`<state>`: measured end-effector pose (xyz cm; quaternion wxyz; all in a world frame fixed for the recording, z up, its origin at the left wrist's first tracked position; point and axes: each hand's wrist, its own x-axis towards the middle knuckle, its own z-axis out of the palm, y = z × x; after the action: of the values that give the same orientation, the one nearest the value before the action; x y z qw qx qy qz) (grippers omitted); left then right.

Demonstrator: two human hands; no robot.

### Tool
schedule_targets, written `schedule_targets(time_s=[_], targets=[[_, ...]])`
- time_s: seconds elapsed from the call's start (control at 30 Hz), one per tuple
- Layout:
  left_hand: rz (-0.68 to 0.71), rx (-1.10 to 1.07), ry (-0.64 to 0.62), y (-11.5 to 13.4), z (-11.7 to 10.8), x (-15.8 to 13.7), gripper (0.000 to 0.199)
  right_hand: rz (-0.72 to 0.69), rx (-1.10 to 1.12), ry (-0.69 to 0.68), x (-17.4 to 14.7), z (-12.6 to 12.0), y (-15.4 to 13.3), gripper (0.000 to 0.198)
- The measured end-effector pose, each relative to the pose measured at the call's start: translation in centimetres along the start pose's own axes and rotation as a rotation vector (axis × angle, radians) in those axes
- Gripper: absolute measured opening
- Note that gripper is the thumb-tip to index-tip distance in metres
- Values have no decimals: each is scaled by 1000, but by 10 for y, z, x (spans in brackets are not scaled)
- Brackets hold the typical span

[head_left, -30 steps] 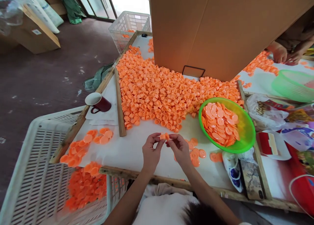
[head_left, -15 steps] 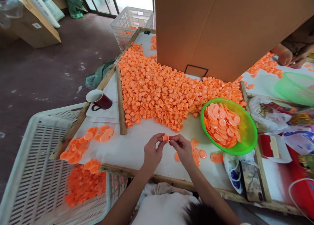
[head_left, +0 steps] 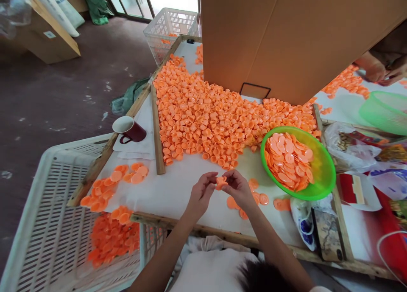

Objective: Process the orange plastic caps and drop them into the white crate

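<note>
Orange plastic sits between two bare hands in the head view: a little cup (head_left: pixel 220 180) with a flat disc (head_left: pixel 221 186) against its underside, left of the green bowl (head_left: pixel 324 173). Left hand (head_left: pixel 202 191) and right hand (head_left: pixel 239 189) both pinch this pair in their fingertips; which fingers press which piece, I cannot tell. More discs (head_left: pixel 288 160) fill much of the bowl, and a few loose ones (head_left: pixel 263 198) lie between it and the right wrist. Left of the bowl and beyond it spreads a heap of cups (head_left: pixel 203 118); farther left stands a dark red mug (head_left: pixel 136 132). Behind the bowl rises a cardboard box (head_left: pixel 260 41). Nearer than the bowl lies a phone (head_left: pixel 327 234).
</note>
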<state>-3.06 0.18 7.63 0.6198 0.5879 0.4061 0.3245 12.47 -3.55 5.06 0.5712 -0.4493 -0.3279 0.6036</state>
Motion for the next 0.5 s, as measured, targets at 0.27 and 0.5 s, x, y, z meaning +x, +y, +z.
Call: schedule_targets(time_s=[0.27, 0.5], targets=[[-19, -31, 95, -7, 12, -6, 19, -26, -49, 131, -5, 13, 14, 27], [-26, -4, 135, -11, 12, -1, 17, -59, -106, 86, -4, 17, 13, 33]])
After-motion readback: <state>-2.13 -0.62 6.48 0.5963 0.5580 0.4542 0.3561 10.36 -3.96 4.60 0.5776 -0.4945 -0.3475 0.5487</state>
